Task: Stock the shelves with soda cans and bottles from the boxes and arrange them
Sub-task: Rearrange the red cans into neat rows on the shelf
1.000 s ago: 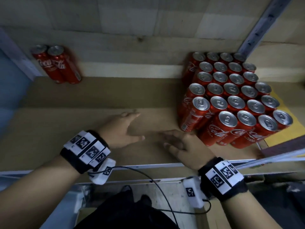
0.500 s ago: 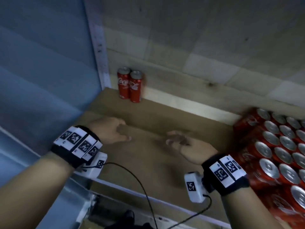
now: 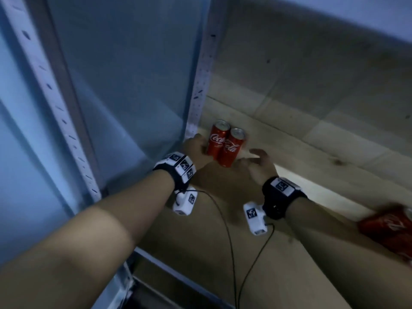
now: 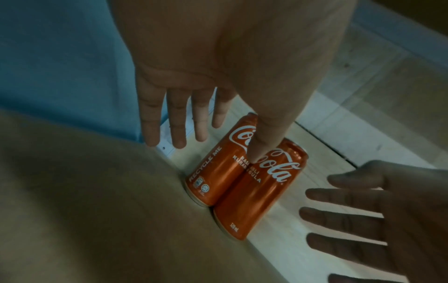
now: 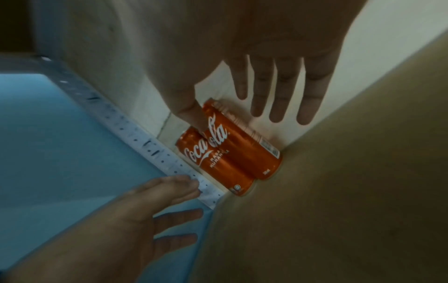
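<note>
Two slim red cola cans [image 3: 225,146] stand upright side by side in the back left corner of the wooden shelf [image 3: 278,253]. My left hand [image 3: 196,148] reaches in on their left with fingers [image 4: 178,122] straight and spread; whether it touches a can I cannot tell. On their right, my right hand [image 3: 258,161] is open too, fingers [image 5: 278,99] spread, a little apart from the cans [image 5: 230,149]. In the left wrist view both cans [image 4: 244,181] show between the two hands. Neither hand holds anything.
A perforated metal upright [image 3: 201,74] and a blue side panel [image 3: 124,85] close off the left. A pale block wall [image 3: 323,97] runs behind. At the right edge lies the corner of a red can pack [image 3: 388,228]. Bare shelf board lies between.
Both hands have reached from the middle of the shelf to the back left corner and now flank the two cans. My head has turned left, so the large can pack has left view.
</note>
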